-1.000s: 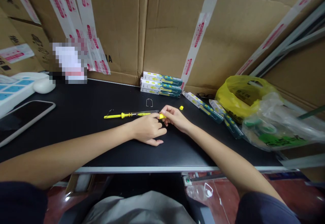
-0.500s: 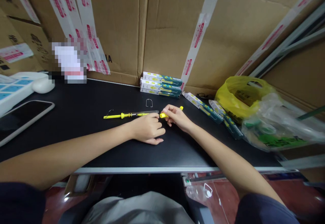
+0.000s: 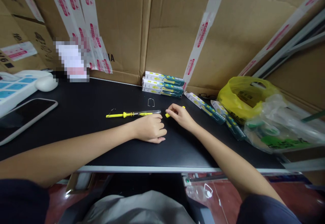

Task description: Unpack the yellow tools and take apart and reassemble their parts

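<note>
A slim yellow tool with a clear tube (image 3: pixel 124 114) lies level across the black table, a thin wire hook at its left end. My left hand (image 3: pixel 149 128) is closed at the tube's right end, fingers curled over it; the fingertips are partly hidden. My right hand (image 3: pixel 179 115) pinches a small yellow cylindrical piece (image 3: pixel 167 115), a short gap from the tube's end. More yellow shows behind that hand's knuckles; I cannot tell if it is one part. A bent U-shaped wire (image 3: pixel 151 102) lies just beyond the tool.
Printed slim boxes (image 3: pixel 162 85) are stacked against the cardboard, with two more boxes (image 3: pixel 205 107) lying to the right. Further right sit a yellow plastic bag (image 3: pixel 228 97) and a clear bag (image 3: pixel 269 132). A phone (image 3: pixel 27 117) and a white power strip (image 3: pixel 17 88) are at left.
My right hand has drawn slightly right, away from the tube's end, and less of the yellow piece shows. My left hand stays at the tool. The view has shifted slightly.
</note>
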`<state>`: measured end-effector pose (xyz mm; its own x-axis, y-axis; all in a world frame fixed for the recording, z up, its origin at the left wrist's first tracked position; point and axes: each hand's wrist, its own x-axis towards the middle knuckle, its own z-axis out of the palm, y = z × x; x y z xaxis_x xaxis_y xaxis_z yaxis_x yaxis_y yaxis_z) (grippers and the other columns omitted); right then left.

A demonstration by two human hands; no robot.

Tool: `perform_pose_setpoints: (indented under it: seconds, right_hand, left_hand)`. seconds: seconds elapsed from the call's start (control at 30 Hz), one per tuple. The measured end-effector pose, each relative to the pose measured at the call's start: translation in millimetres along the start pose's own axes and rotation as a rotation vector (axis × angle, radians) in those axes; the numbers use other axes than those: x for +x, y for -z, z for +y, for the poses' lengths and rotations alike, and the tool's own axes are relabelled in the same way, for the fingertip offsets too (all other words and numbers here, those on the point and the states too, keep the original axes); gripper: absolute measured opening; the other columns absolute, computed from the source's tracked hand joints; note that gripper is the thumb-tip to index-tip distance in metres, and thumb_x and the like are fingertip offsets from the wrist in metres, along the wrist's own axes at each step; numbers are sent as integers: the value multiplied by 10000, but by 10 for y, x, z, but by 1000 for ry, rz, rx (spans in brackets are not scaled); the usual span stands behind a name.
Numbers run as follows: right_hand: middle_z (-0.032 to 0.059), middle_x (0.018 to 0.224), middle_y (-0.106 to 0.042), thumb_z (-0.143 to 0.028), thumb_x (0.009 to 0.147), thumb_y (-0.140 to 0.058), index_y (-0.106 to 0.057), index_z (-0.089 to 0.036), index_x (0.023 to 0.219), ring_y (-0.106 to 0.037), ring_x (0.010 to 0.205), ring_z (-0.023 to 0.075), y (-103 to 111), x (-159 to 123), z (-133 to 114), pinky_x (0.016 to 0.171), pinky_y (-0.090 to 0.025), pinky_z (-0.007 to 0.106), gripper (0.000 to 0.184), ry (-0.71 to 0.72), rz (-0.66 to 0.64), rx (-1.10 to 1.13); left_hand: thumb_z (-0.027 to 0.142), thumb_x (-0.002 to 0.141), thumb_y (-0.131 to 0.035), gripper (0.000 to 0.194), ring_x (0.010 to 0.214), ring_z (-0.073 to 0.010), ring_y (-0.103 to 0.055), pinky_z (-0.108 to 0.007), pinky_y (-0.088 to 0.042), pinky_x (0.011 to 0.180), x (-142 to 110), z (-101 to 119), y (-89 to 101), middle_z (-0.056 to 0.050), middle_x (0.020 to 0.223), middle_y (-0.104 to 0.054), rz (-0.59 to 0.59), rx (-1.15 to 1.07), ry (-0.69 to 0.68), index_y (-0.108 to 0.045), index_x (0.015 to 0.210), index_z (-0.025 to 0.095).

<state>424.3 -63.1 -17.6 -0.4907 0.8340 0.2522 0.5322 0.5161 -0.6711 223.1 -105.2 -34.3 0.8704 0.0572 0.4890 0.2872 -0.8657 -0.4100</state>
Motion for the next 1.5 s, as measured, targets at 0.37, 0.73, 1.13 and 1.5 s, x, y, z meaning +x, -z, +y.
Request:
perform_pose_setpoints:
  seconds: [0.37, 0.73, 1.13, 1.5]
  right_hand:
    - [-114, 484, -267, -585, 788, -593, -500, -178, 759, -188, 393, 27, -61, 1, -118, 341, -196, 141, 418, -266, -98, 570]
    - [-116, 485, -269, -592, 776, -601, -490, -178, 751, -187, 392, 22, -78, 19, -173, 339, -193, 133, 429, -265, -94, 573]
    - [-114, 487, -266, -579, 782, -606, -475, -180, 737, -187, 396, 23, -99, 24, -203, 339, -197, 132, 422, -255, -127, 601]
    - [-113, 483, -283, -579, 782, -604, -473, -181, 726, -208, 389, 24, -113, 29, -189, 332, -205, 134, 423, -233, -131, 549]
  left_hand:
    - [357, 852, -528, 260, 579, -146, -571, -359, -458, 914, 21, 18, -15, -7, 585, -606, 2, 15, 5, -590, 664, 189]
    - [405, 834, -538, 281, 575, -160, -583, -355, -464, 900, 54, 29, -26, -17, 578, -617, 1, 59, 5, -597, 668, 185]
    - [414, 834, -538, 305, 552, -170, -577, -350, -460, 814, 74, 32, -24, -56, 575, -634, -34, 37, 22, -604, 678, 159]
    - [428, 848, -520, 320, 548, -169, -578, -341, -455, 770, 69, 38, -32, -54, 586, -640, -68, 27, 35, -603, 694, 160]
